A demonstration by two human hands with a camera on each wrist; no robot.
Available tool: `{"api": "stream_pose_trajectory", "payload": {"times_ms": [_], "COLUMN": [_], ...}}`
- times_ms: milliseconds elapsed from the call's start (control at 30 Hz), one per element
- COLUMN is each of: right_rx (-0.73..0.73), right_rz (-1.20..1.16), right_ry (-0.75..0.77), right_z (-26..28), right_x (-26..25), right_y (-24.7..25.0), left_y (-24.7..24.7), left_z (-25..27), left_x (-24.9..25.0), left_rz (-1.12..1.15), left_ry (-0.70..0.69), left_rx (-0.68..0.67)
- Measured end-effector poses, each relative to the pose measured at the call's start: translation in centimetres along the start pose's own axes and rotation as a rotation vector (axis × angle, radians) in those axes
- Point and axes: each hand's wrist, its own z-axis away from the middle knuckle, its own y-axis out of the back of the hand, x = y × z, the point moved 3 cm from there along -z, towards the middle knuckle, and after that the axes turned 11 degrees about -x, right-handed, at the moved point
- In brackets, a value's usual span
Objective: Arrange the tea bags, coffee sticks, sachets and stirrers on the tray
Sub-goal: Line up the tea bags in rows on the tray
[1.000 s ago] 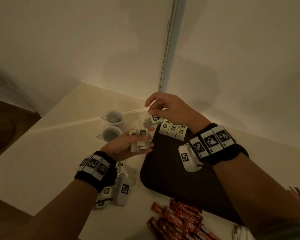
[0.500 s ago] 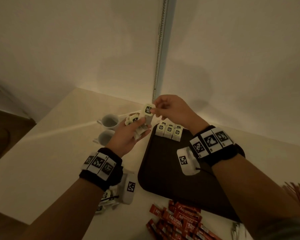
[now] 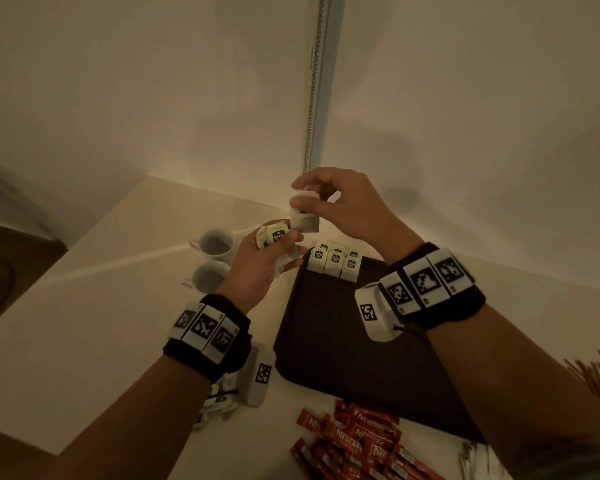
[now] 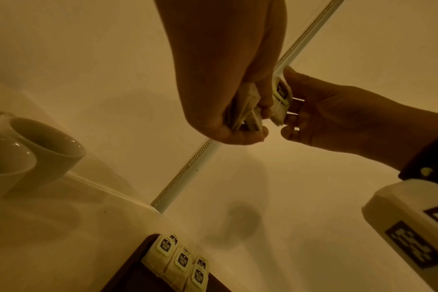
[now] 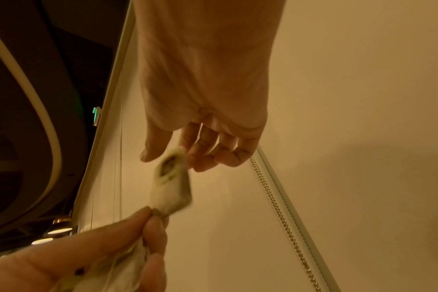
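1. Five tea bags in the tray's far left corner; the rest of it is bare.
2. Right hand pinches one tea bag above the desk.
3. Left hand grips a bunch.
4. Two cups left of the tray.

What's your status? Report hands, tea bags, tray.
Left hand grips spare tea bags. Right hand pinches one bag. Row on tray. Nothing blocking.

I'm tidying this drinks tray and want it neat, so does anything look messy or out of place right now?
Nothing looks spilled or damaged. The red coffee sticks lie in a loose, overlapping heap on the table, off the tray, whereas the tea bags on the tray sit in a tidy cluster at its far edge.
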Motion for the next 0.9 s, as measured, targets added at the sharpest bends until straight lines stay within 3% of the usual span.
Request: {"api": "stream_pose_trajectory", "payload": {"times_ms": [167,300,433,600,800,900], "right_rx": [0.011,-0.067,0.019,0.011,-0.052,0.001], "right_rz": [-0.026,-0.159,-0.078,-0.006,0.013,0.001], "right_ry": [-0.029,-0.119,-0.075,0.012,-0.036,-0.01], "right_z": [0.1,0.3,0.4,0.4,0.5,0.7], "right_x": [0.5,1.5,1.6,0.3,1.1,1.1], "right_y": [0.1,0.2,0.7,0.8,1.2,1.0], "left_y": [-0.2,-0.1,-0.4,-1.3,-1.9,-2.1], "left_z": [-0.1,-0.3,-0.4,-0.4,-0.7,-0.7], "left_x": [0.0,-0.2,-0.2,-0.4,-0.8,-1.1], "left_rz": [0.056,0.152,0.102,0.004,0.185,0.26], "left_ry": [0.003,0.02,0.046,0.072,0.119,0.144], "left_rx": [0.005,0.031,0.029,-0.004,-0.021,-0.018]}}
